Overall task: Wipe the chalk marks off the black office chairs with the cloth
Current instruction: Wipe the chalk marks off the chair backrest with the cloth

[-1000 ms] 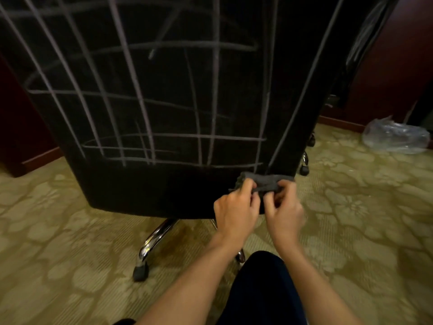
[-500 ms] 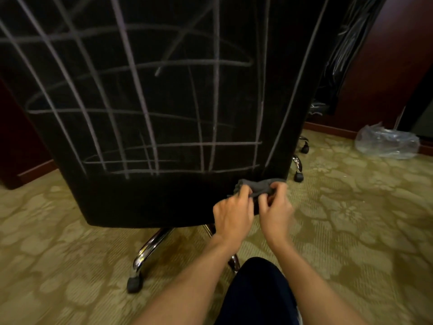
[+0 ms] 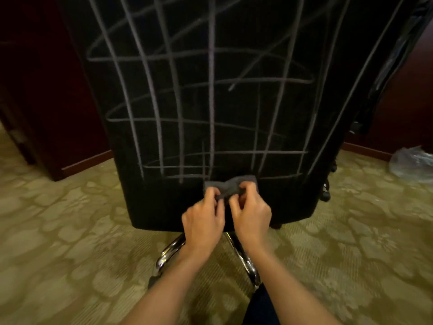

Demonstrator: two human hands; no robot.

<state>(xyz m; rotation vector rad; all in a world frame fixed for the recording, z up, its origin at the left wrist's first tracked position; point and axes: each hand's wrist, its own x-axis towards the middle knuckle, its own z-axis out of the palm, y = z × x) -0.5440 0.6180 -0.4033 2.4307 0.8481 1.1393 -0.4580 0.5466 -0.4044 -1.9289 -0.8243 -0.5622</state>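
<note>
A black office chair [image 3: 234, 102] stands with its backrest facing the camera, filling most of the upper view. Pale chalk marks [image 3: 212, 90] cover the fabric: long near-vertical strokes crossed by curved horizontal ones, forming a rough grid, with a few diagonal scribbles near the top. The lowest band of the backrest, below the last horizontal line, shows no chalk.

A small grey cloth [image 3: 230, 186] lies bunched against the lower middle of the backrest, just under the bottom chalk line. The left hand [image 3: 203, 221] pinches the cloth's left part between thumb and curled fingers. The right hand [image 3: 251, 218] grips the right part in the same way, its fingers curled over the fabric. The two hands sit close together, nearly touching, with both bare forearms reaching up from the lower edge of the view.

Beneath the backrest, the chrome legs [image 3: 168, 250] of the chair base spread out over a green-and-beige patterned carpet [image 3: 70, 231]. A dark caster [image 3: 325, 195] shows at the right edge of the chair. A crumpled clear plastic bag [image 3: 412, 164] lies on the carpet at far right, near a reddish wooden baseboard [image 3: 365, 150]. Dark wooden panelling [image 3: 35, 90] rises at the left. A piece of dark clothing [image 3: 260, 306] shows at the bottom edge between the forearms.
</note>
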